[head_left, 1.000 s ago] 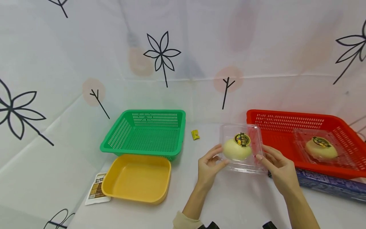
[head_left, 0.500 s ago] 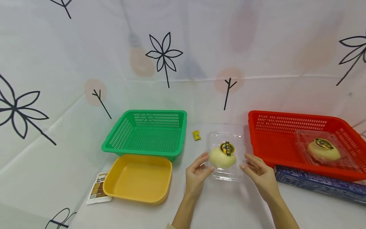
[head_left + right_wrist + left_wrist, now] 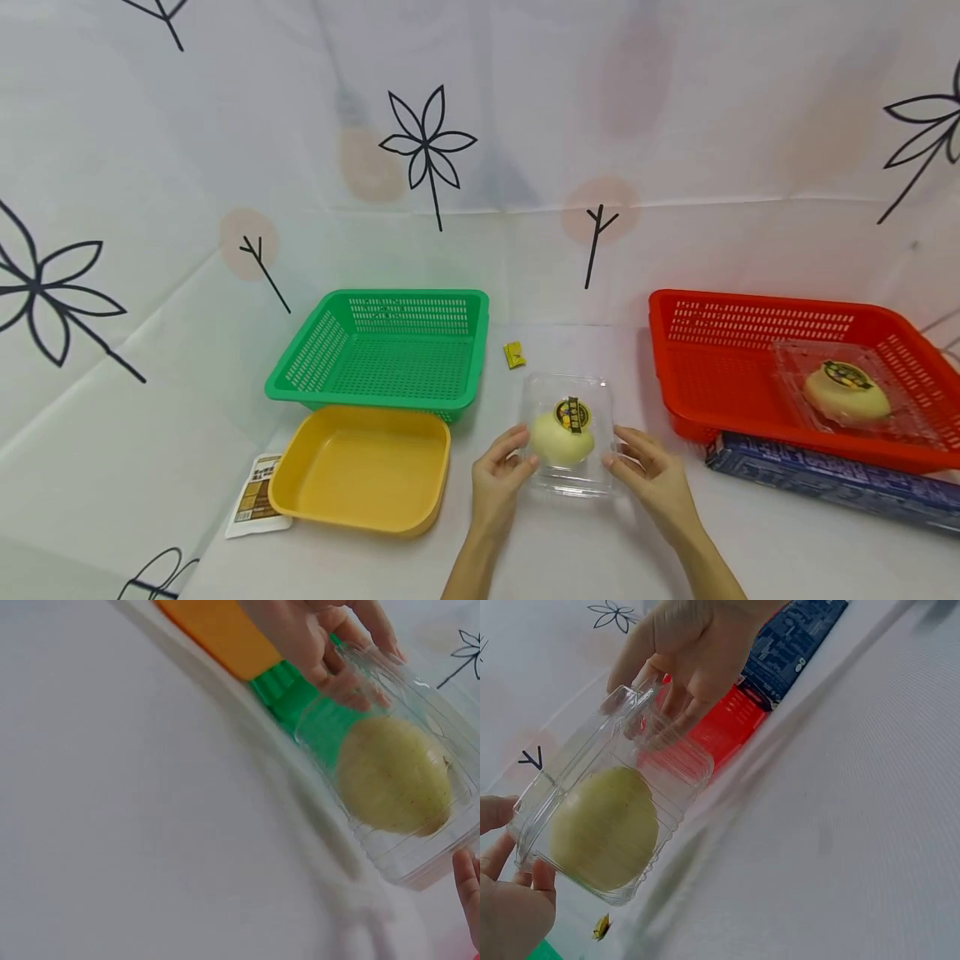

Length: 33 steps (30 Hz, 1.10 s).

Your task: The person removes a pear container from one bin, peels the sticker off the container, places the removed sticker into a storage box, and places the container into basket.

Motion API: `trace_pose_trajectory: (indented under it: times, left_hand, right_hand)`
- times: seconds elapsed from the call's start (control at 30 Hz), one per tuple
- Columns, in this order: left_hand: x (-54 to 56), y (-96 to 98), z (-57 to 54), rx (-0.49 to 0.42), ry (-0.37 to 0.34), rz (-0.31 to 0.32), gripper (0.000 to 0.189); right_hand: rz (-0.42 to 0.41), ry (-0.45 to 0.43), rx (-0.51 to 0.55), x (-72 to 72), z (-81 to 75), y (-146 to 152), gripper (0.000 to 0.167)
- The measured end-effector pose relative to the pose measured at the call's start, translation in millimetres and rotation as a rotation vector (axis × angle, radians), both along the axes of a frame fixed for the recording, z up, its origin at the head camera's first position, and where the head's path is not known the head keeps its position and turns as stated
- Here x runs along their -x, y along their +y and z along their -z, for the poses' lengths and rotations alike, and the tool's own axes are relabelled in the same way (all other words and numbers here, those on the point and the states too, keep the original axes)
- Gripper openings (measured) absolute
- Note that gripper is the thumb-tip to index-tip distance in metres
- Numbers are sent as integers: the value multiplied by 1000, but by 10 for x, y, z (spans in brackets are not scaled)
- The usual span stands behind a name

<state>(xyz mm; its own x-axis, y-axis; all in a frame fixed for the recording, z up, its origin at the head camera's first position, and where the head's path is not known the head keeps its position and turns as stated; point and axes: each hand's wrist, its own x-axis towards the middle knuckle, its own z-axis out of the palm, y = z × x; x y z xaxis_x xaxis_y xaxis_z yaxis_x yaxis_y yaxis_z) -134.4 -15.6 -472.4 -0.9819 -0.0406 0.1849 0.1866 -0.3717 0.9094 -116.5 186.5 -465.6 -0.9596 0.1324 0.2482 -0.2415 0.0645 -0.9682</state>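
Observation:
A clear plastic clamshell box point(image 3: 567, 487) holds a pale yellow-green fruit that looks like a pear point(image 3: 557, 443). A round black-and-yellow label point(image 3: 572, 414) is stuck on the lid. My left hand point(image 3: 495, 490) grips the box's left edge between thumb and fingers. On the opposite edge, my right hand point(image 3: 657, 487) holds it the same way. Both wrist views show the box tilted and raised off the white tabletop, with its shadow below. A similar boxed fruit point(image 3: 847, 396) lies in the red basket point(image 3: 720, 387) at the right.
On the left, a green basket point(image 3: 405, 367) stands behind a yellow tub point(image 3: 360, 467), and a white-and-brown packet point(image 3: 255, 500) lies partly beneath the tub. A small yellow packet point(image 3: 514, 355) rests beyond the box. A long dark-blue carton point(image 3: 832, 483) lies along the red basket's front.
Both hands have carried the boxed fruit left and toward me, away from the red basket. The baskets and tub have stayed put.

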Motion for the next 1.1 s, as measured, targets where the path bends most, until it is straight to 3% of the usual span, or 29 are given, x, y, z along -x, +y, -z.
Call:
trace_pose_trajectory:
  times: [0.13,0.3,0.5,0.7,0.83,1.1]
  left_hand:
    - [-2,-15,35,28,-46,-36,38]
    - [10,-35,77,39,-93,-38,38]
    - [14,-44,124,61,-69,-30,38]
    - [44,-79,153,169,-12,-41,34]
    - [70,-105,141,223,13,-27,32]
    - [84,-126,112,269,-7,-2,33]
  right_hand:
    - [-9,-9,1,-6,60,-43,47]
    - [1,-61,-61,-29,111,-62,48]
    - [-1,-116,-111,-40,144,-41,48]
    - [-4,-134,-127,-1,136,-41,49]
    - [-5,-150,-165,63,128,-23,50]
    - [-41,-163,-233,263,123,57,51]
